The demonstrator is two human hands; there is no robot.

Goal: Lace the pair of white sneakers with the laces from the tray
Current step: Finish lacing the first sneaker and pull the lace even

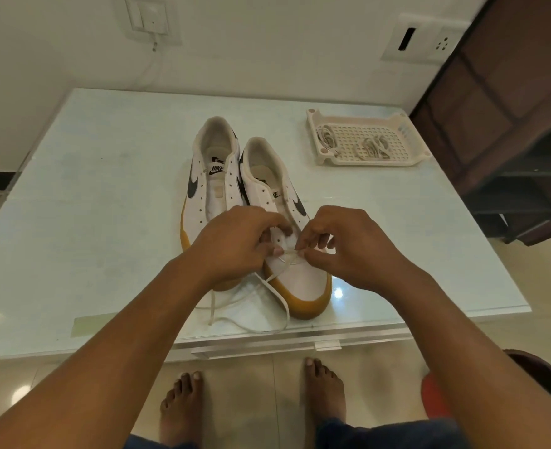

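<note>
Two white sneakers with tan soles stand side by side on the glass table, toes towards me. The left sneaker [209, 186] has bare eyelets. Over the lowest eyelets of the right sneaker [303, 280], my left hand [235, 244] and my right hand [345, 247] each pinch a part of a white lace [279, 296]. The lace's loose ends trail over the table in front of the toes. My fingers hide the eyelets.
A pale perforated plastic tray [407, 134] with more coiled laces [373, 147] sits at the table's back right. The table's front edge [300, 341] is close to my bare feet. A dark shelf stands to the right.
</note>
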